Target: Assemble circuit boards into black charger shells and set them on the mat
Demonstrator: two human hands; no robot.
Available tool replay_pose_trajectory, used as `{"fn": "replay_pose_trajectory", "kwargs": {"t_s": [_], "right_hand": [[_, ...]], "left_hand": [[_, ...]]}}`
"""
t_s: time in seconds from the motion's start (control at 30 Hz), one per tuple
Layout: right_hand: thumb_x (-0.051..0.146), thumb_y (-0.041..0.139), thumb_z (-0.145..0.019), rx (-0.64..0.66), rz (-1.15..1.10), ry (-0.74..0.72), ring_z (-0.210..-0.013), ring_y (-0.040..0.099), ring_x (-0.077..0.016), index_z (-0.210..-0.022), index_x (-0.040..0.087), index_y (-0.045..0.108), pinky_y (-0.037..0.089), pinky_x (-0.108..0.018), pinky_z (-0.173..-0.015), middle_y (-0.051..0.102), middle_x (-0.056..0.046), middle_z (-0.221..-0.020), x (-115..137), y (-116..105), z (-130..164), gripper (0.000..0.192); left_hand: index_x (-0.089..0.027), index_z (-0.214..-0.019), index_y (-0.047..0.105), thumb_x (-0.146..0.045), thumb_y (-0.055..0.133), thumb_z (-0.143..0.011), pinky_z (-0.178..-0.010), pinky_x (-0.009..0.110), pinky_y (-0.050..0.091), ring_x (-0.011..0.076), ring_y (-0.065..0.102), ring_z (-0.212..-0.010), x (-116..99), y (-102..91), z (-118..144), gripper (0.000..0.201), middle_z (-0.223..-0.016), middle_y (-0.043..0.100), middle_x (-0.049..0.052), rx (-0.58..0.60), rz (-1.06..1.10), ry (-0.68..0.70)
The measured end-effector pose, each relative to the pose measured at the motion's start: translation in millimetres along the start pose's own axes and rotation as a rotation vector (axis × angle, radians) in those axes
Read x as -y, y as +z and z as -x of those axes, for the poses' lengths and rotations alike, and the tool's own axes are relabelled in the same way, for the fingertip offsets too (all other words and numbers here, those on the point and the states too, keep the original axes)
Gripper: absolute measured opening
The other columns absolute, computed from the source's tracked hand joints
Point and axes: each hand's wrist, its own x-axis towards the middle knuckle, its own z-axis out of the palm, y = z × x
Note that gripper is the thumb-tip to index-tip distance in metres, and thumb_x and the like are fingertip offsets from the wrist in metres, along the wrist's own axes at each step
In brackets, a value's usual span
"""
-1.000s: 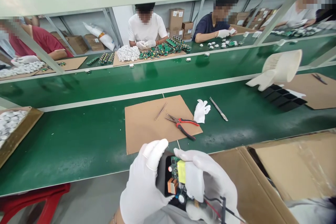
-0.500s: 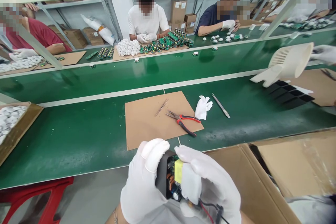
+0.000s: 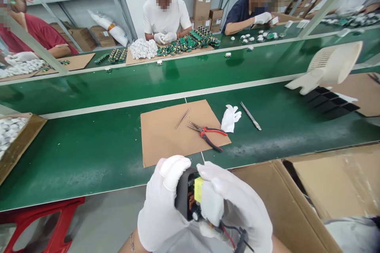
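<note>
Hands are gripping a black adapter shell [image 3: 182, 191] below the table [image 3: 89, 154] edge: left hand [image 3: 162, 209] wrapping its side, right hand [image 3: 237, 205] pressing the circuit board [image 3: 197, 195] inside.

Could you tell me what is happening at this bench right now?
A person in white gloves holds a black housing with a circuit board in it between the left hand and right hand, just below the edge of the green belt. Red and black wires trail from it. Pliers and tweezers lie untouched on a cardboard sheet. Across the belt, other people handle small boards and white parts.
</note>
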Motion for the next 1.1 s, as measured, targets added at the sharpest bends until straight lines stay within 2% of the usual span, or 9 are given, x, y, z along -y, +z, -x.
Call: {"fn": "replay_pose_trajectory", "kwargs": {"t_s": [0.1,0.27,0.4,0.47,0.6,0.73,0.87,1.03,1.1], "right_hand": [[0.022,0.063,-0.079,-0.005,0.063,-0.044,-0.099,0.07,-0.0323,-0.132,0.013,0.055,0.063,-0.048,-0.083,0.068,-0.012,-0.119,-2.4,0.6,4.6,0.055],[0.028,0.066,-0.078,0.038,0.101,-0.098,-0.099,0.07,-0.0315,-0.137,0.015,0.051,0.061,-0.049,-0.087,0.067,-0.011,-0.12,-1.8,-7.4,5.2,0.062],[0.025,0.071,-0.076,0.274,0.099,-0.066,-0.111,0.065,-0.0303,-0.141,0.016,0.045,0.055,-0.05,-0.099,0.058,-0.011,-0.134,-0.5,-24.4,1.8,0.07],[0.024,0.071,-0.076,0.341,0.102,-0.066,-0.114,0.063,-0.03,-0.142,0.017,0.044,0.054,-0.05,-0.101,0.055,-0.01,-0.138,0.2,-29.8,1.0,0.071],[0.029,0.068,-0.079,0.299,0.125,-0.08,-0.118,0.061,-0.0294,-0.142,0.015,0.043,0.054,-0.048,-0.101,0.052,-0.009,-0.14,1.9,-29.6,2.0,0.069],[0.022,0.071,-0.074,0.366,0.135,-0.03,-0.121,0.058,-0.0313,-0.142,0.018,0.042,0.051,-0.051,-0.104,0.056,-0.008,-0.136,3.3,-28.5,3.5,0.074],[0.019,0.068,-0.074,0.371,0.162,0.003,-0.125,0.055,-0.0307,-0.141,0.019,0.043,0.048,-0.049,-0.107,0.056,-0.009,-0.136,5.0,-29.7,3.6,0.071],[0.016,0.071,-0.077,0.374,0.153,-0.026,-0.127,0.052,-0.0278,-0.142,0.017,0.041,0.039,-0.048,-0.114,0.054,-0.01,-0.137,0.7,-25.0,3.2,0.072],[0.014,0.069,-0.079,0.374,0.055,0.035,-0.126,0.052,-0.0258,-0.142,0.023,0.042,0.039,-0.047,-0.114,0.055,-0.008,-0.136,-5.4,-22.8,4.5,0.069]], "left_hand": [[-0.012,-0.128,0.044,-0.021,0.065,-0.077,-0.091,0.033,0.048,0.0226,0.054,-0.105,-1.1,2.4,2.2,0.056,-0.115,0.055,0.013,-0.008,0.016,-0.009],[-0.012,-0.127,0.044,-0.021,0.062,-0.081,-0.091,0.033,0.047,0.0225,0.054,-0.106,-3.3,4.2,3.3,0.05,-0.115,0.054,0.014,-0.025,0.035,0.01],[-0.012,-0.127,0.043,-0.02,0.06,-0.082,-0.092,0.033,0.046,0.0227,0.054,-0.107,-3.5,4.5,2.4,0.048,-0.115,0.053,0.014,-0.028,0.049,0.024],[-0.011,-0.126,0.044,-0.02,0.058,-0.082,-0.091,0.033,0.046,0.0227,0.054,-0.107,-2.8,4.9,2.6,0.047,-0.115,0.054,0.015,-0.034,0.054,0.037],[-0.011,-0.125,0.045,-0.019,0.056,-0.082,-0.09,0.033,0.046,0.0227,0.054,-0.106,-0.6,5.1,3.6,0.045,-0.114,0.054,0.015,-0.034,0.057,0.061],[-0.01,-0.125,0.045,-0.019,0.057,-0.082,-0.09,0.034,0.047,0.0228,0.054,-0.105,0.5,5.1,2.6,0.045,-0.113,0.055,0.015,-0.04,0.045,0.071],[-0.009,-0.123,0.045,-0.018,0.055,-0.085,-0.089,0.035,0.047,0.0228,0.055,-0.104,1.0,6.4,1.3,0.041,-0.111,0.056,0.016,-0.046,0.023,0.082],[-0.011,-0.123,0.045,-0.034,0.059,-0.086,-0.083,0.038,0.05,0.0252,0.057,-0.098,1.9,8.7,0.7,0.046,-0.109,0.058,0.016,-0.048,-0.001,0.086],[-0.013,-0.124,0.045,-0.034,0.059,-0.086,-0.079,0.038,0.052,0.0253,0.059,-0.096,3.2,9.1,0.2,0.046,-0.109,0.058,0.016,-0.041,0.008,0.057]]}}
